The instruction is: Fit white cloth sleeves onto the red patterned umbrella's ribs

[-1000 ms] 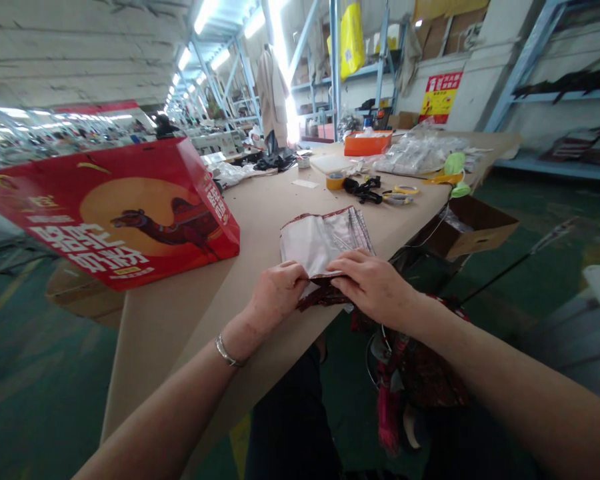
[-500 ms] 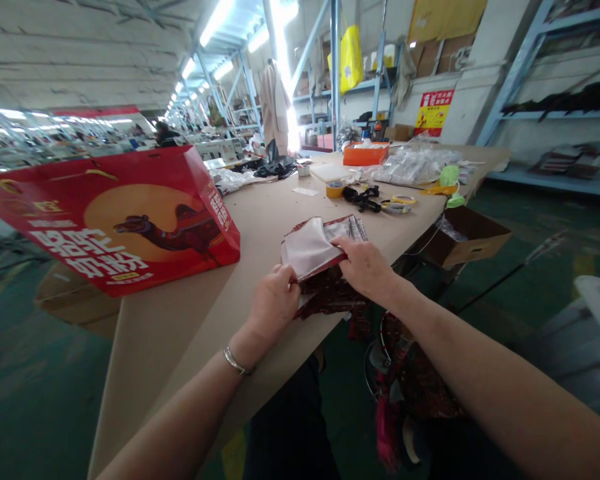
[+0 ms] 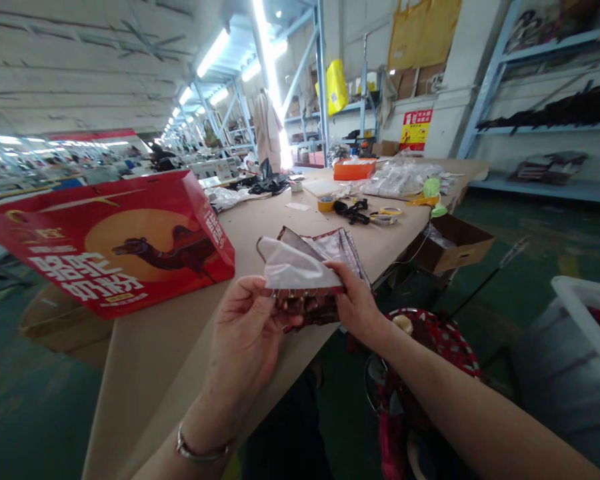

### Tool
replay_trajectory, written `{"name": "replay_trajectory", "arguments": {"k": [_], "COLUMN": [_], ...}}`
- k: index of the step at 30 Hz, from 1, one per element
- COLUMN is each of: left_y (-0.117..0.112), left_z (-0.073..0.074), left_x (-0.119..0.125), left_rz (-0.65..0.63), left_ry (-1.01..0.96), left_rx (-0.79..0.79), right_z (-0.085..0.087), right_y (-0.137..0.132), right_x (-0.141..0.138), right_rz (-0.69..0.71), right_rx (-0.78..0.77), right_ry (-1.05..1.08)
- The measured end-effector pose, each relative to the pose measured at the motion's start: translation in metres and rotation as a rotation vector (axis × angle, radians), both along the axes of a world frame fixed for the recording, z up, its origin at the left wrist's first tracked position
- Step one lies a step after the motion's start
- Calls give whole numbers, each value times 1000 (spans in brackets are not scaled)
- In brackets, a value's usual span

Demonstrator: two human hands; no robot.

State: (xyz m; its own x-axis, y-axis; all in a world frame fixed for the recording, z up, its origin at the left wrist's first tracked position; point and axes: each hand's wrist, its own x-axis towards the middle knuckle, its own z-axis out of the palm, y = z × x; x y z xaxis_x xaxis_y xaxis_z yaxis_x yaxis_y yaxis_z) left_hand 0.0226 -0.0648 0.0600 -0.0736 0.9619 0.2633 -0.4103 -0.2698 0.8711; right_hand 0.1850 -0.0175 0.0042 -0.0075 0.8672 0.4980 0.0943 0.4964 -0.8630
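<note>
A folded fabric piece (image 3: 300, 267), white on the inside with a dark red patterned edge, is lifted a little above the near edge of the tan table (image 3: 190, 333). My left hand (image 3: 245, 330) pinches its lower left edge, palm turned toward me. My right hand (image 3: 355, 303) grips its right side, thumb on the white face. More of the same fabric (image 3: 347, 243) lies flat on the table just behind.
A large red box with a camel picture (image 3: 115, 240) stands on the table to the left. Tape roll (image 3: 325, 204), black cords (image 3: 353, 210), scissors, an orange box (image 3: 354, 169) and plastic bags lie further back. An open cardboard box (image 3: 455, 240) sits right of the table; red-patterned fabric (image 3: 430, 340) hangs below.
Both hands have lifted the fabric piece off the table toward me; my left hand has turned palm up. The camera has tilted upward a little.
</note>
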Motion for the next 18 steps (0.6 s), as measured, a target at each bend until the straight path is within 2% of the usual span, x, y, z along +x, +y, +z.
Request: {"name": "replay_trajectory", "arguments": {"k": [1, 3, 5, 6, 8, 11, 13, 14, 16, 18], "left_y": [-9, -26, -40, -46, -53, -52, -43, -37, -20, 1], "left_z": [-6, -25, -47, -56, -70, -77, -77, -77, -78, -85], "left_x": [2, 8, 17, 22, 33, 53, 67, 75, 91, 108], "left_rz": [-63, -236, -446, -543, -698, -799, -833, -855, -886, -829], "left_ry": [25, 146, 293, 332, 311, 188, 117, 70, -45, -144], "left_rx": [-52, -188, -348, -425, -562, -700, -757, -776, -777, -760], "right_z": [0, -5, -17, -25, -41, -55, -48, -40, -21, -11], "right_y": [-14, -45, -79, -96, -129, -167, -176, -174, -154, -120], "right_x": [5, 18, 31, 37, 49, 68, 83, 91, 107, 121], "right_rz": [6, 50, 104, 140, 256, 526, 598, 569, 407, 228], "right_rx": [-52, -254, -494, -619, -827, -1000, -971, -924, -812, -782], "right_ry": [137, 467, 737, 807, 816, 554, 479, 514, 656, 761]}}
